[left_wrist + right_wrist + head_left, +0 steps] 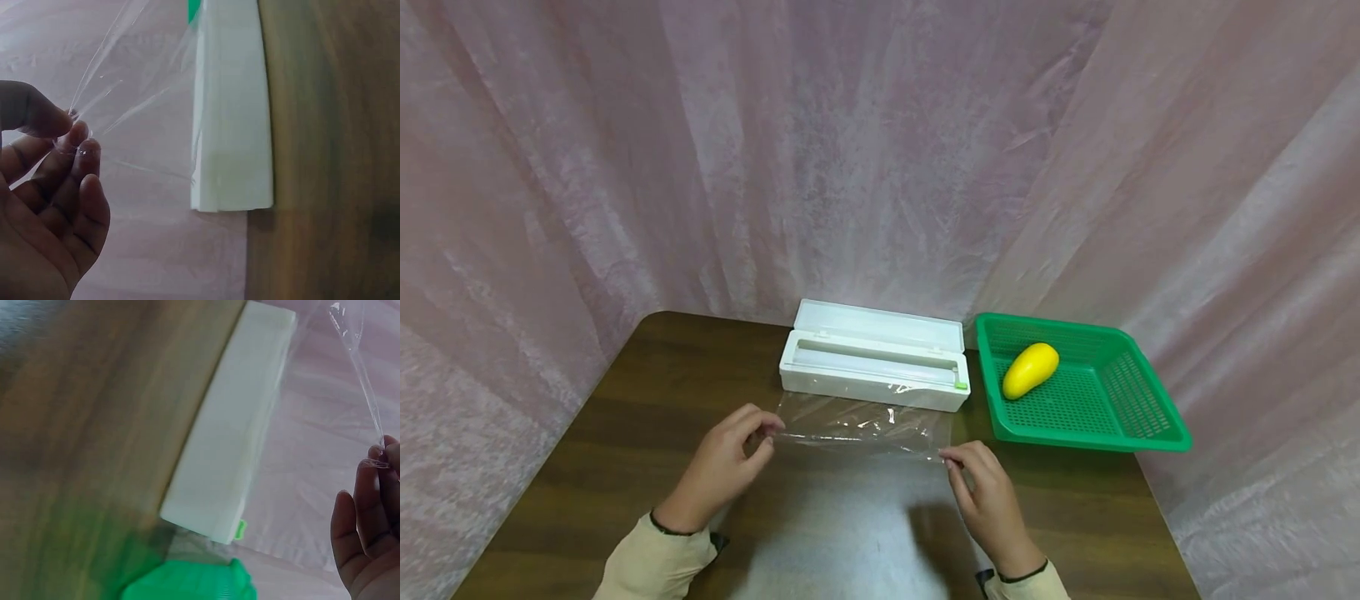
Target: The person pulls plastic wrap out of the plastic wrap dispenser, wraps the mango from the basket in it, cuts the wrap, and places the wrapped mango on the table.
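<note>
A sheet of clear plastic wrap (865, 425) stretches from the front of a white wrap dispenser box (872, 392) toward the person. At its near left corner the left hand (727, 454) pinches the film between thumb and fingers. The right hand (988, 496) pinches the near right corner. In the left wrist view, the film fans out in creases from the fingertips (78, 128). The right wrist view shows a gathered strand of film (369, 394) running to the right fingertips. The dispenser's lid (880, 323) stands open at the back, and a green slider (961, 385) sits at its right end.
Right of the dispenser stands a green plastic basket (1082, 437) with a yellow, elongated fruit-like object (1031, 371) inside. Both rest on a dark wooden table (625, 417). A pinkish curtain (880, 167) hangs behind the table's back edge and along its sides.
</note>
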`<state>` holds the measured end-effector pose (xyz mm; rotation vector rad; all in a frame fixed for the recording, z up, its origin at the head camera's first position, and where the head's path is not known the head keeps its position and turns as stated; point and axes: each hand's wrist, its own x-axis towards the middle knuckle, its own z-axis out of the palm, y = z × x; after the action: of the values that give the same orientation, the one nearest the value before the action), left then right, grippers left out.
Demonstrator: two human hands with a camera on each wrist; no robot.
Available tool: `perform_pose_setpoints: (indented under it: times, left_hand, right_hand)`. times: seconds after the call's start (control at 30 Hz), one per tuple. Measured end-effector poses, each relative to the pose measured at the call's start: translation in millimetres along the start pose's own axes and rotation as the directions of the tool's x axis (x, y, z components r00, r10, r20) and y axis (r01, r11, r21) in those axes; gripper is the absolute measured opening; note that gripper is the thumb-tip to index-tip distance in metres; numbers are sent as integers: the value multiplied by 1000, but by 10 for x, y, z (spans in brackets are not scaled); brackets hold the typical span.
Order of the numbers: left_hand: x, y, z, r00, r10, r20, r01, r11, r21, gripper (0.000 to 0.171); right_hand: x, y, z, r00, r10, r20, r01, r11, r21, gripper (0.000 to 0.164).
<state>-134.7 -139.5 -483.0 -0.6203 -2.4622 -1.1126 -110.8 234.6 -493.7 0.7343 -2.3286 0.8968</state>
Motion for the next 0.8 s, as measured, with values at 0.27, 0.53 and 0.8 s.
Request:
perform_pose_setpoints:
  times: [0.27,0.53,0.8]
  left_hand:
    - [-119,-62,108,997,-47,53,46,999,16,22]
    - [-260,-153,268,989,-100,106,95,994,46,21]
    - [-381,-187,403,980,-147,138,135,987,88,18]
  right_hand:
    - [-93,35,91,999,9,34,-8,1000,-6,20]
    - [-192,114,187,996,17,88,-14,999,-33,19]
    - [-298,127,237,989,10,146,-5,999,-35,17]
